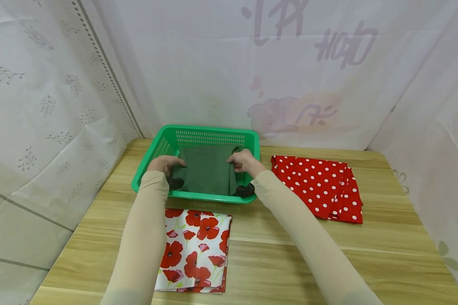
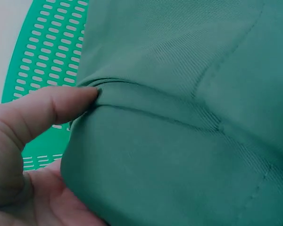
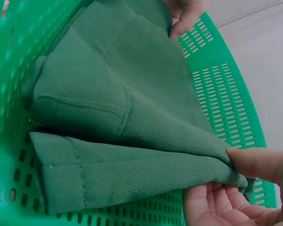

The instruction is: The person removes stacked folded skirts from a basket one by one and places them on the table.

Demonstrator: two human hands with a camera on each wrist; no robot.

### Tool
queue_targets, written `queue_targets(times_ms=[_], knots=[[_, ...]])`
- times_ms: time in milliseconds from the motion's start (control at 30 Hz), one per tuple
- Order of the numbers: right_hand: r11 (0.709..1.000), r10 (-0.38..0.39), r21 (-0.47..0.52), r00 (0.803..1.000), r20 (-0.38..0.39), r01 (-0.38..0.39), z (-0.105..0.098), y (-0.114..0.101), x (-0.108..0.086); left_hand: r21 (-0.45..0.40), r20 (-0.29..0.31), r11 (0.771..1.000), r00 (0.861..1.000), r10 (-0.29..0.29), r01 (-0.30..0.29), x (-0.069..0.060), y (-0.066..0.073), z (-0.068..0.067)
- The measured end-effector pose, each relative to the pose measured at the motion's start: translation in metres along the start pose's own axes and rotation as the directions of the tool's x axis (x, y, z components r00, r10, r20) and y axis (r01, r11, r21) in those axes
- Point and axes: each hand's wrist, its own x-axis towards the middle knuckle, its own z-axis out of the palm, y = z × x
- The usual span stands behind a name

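Note:
A folded dark green twill cloth [image 1: 208, 169] with stitched seams lies inside a green plastic basket [image 1: 196, 195]. My left hand [image 1: 164, 164] pinches the cloth's left edge; in the left wrist view its thumb [image 2: 66, 103] presses on top and the fingers are partly hidden underneath. On the opposite side my right hand [image 1: 245, 162] holds the cloth's right edge. The right wrist view shows that thumb [image 3: 259, 162] above the folded layers and the fingers curled beneath them. Several layers of the cloth [image 3: 132, 108] gape apart towards a corner of the basket.
Right of the basket lies a red cloth with white dots [image 1: 313, 182], folded on the wooden table [image 1: 267, 262]. A folded white cloth with red poppies [image 1: 194, 254] lies in front of the basket, partly behind my left forearm. White printed sheets [image 1: 198, 63] hang around the table.

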Motion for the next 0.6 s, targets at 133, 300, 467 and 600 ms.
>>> queue_targets(times_ms=[133, 300, 467, 600], knots=[[1.000, -0.014, 0.006, 1.000, 0.008, 0.014, -0.002, 0.000, 0.000, 0.017, 0.000, 1.000, 1.000, 0.014, -0.014, 0.007, -0.003, -0.005], [0.998, -0.047, 0.031, 0.999, 0.007, 0.047, -0.004, -0.002, -0.002, 0.029, -0.002, 0.998, 0.998, 0.061, -0.061, -0.179, 0.059, 0.095], [0.995, -0.080, 0.057, 0.997, 0.009, 0.080, -0.007, -0.006, -0.008, -0.084, -0.020, 0.995, 0.999, 0.046, -0.048, -0.278, 0.097, 0.146], [0.991, -0.117, 0.065, 0.993, 0.011, 0.116, -0.013, -0.010, -0.013, -0.097, -0.035, 0.993, 0.997, 0.068, -0.071, -0.276, 0.099, 0.143]])
